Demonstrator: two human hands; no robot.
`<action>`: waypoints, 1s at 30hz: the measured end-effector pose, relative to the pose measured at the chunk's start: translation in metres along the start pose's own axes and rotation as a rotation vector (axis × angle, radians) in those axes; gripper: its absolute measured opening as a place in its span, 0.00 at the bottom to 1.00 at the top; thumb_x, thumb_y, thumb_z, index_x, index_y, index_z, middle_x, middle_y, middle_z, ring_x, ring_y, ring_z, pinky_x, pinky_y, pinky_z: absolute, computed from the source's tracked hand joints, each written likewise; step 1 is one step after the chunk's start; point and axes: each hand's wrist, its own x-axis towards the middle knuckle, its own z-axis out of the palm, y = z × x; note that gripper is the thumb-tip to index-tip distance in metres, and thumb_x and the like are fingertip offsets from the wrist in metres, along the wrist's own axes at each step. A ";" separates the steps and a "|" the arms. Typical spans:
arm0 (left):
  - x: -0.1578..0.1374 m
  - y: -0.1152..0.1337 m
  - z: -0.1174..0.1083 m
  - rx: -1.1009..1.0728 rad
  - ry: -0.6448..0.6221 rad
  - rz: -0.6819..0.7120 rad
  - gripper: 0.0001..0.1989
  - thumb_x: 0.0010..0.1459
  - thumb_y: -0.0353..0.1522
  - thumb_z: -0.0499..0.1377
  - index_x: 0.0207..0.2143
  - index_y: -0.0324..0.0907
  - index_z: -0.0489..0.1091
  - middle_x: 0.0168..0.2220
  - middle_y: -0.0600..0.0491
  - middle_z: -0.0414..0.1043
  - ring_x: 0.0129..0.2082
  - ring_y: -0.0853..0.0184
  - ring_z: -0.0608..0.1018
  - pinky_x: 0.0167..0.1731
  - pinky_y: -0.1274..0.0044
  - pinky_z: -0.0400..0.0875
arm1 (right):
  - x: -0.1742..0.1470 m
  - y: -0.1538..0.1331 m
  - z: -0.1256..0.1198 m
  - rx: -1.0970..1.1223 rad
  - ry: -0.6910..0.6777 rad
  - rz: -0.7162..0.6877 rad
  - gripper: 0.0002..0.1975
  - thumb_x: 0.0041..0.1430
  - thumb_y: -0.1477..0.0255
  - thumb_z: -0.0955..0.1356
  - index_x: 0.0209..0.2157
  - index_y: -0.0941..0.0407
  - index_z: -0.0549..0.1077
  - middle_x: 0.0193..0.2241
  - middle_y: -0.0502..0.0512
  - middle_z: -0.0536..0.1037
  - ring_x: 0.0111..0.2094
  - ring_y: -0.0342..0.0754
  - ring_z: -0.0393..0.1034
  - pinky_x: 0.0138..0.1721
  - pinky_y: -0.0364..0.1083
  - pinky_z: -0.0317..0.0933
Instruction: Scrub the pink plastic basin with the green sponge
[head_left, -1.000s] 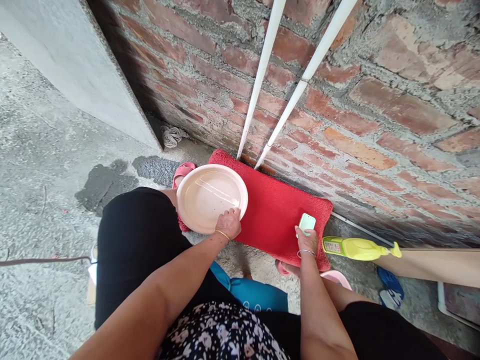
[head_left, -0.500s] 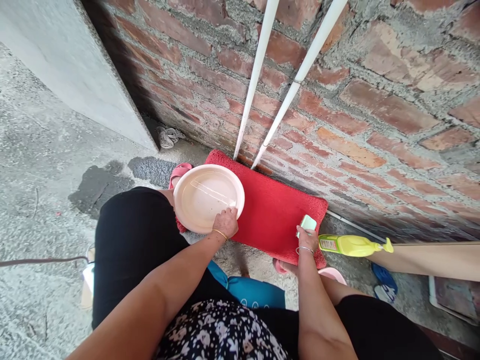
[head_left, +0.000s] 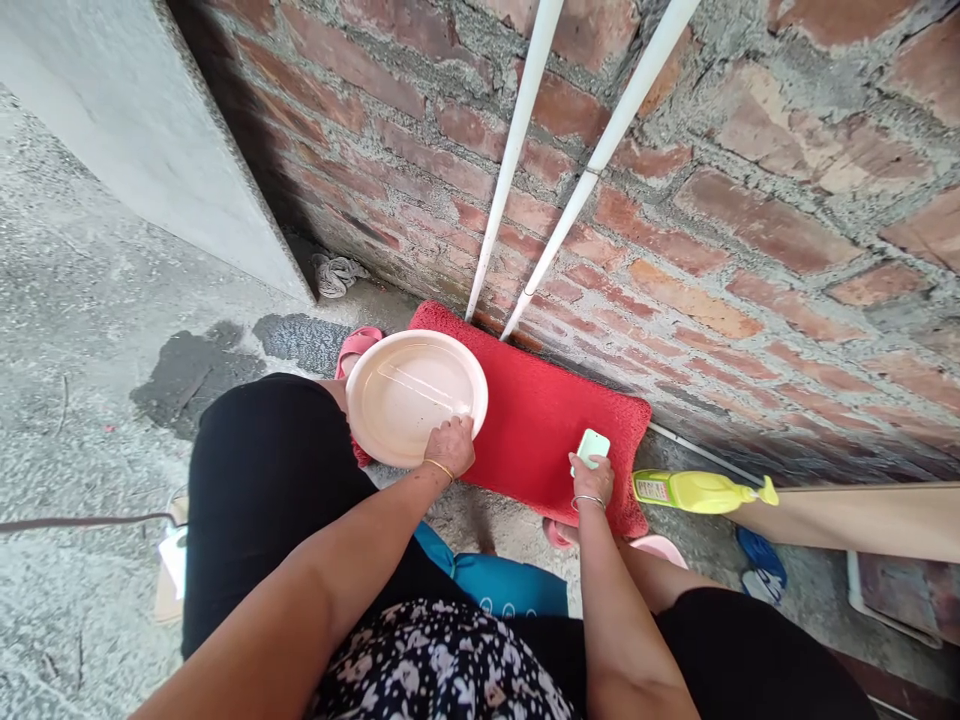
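Note:
My left hand (head_left: 451, 445) is closed on the near right rim of a pale pink plastic basin (head_left: 367, 425), thumb inside. Shallow water shows in the basin, which overlaps the left end of a red mat (head_left: 525, 420). Over the right part of the mat, my right hand (head_left: 594, 482) is closed around a pale mint-green scrub brush (head_left: 595, 446) with a small hole at its far end. The brush's underside is hidden against the mat. Right of the mat's edge lies a yellow-green pump bottle (head_left: 694, 491) on its side.
A brick wall (head_left: 720, 230) with two white pipes (head_left: 559, 235) rises behind the mat. A grey slab (head_left: 172, 150) leans at the left beside a crumpled pale cloth (head_left: 339, 275). Blue slippers (head_left: 762, 565) and a cardboard sheet (head_left: 832, 520) lie right. A wet patch (head_left: 184, 375) darkens the concrete.
My right hand has slid left across the mat with the scrub brush, away from the bottle. My left hand stays on the basin rim.

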 end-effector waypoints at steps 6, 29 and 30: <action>-0.001 0.002 -0.003 0.020 -0.021 -0.018 0.16 0.56 0.30 0.47 0.48 0.41 0.58 0.43 0.43 0.63 0.43 0.60 0.69 0.40 0.68 0.64 | -0.002 -0.008 0.000 -0.132 -0.048 -0.026 0.26 0.43 0.54 0.69 0.41 0.56 0.69 0.40 0.61 0.70 0.38 0.54 0.68 0.37 0.47 0.59; 0.000 0.002 -0.007 0.046 -0.019 -0.010 0.16 0.55 0.31 0.48 0.47 0.41 0.59 0.43 0.43 0.64 0.43 0.58 0.70 0.40 0.67 0.65 | -0.083 -0.058 0.038 0.040 -0.145 -0.442 0.25 0.45 0.59 0.68 0.47 0.52 0.66 0.39 0.54 0.67 0.39 0.49 0.64 0.40 0.45 0.57; 0.000 0.002 -0.007 0.041 -0.020 -0.010 0.16 0.55 0.31 0.48 0.47 0.41 0.59 0.43 0.43 0.64 0.44 0.58 0.69 0.40 0.67 0.65 | -0.074 -0.049 0.033 0.089 -0.119 -0.363 0.28 0.45 0.59 0.68 0.48 0.53 0.64 0.40 0.55 0.67 0.40 0.50 0.64 0.39 0.45 0.57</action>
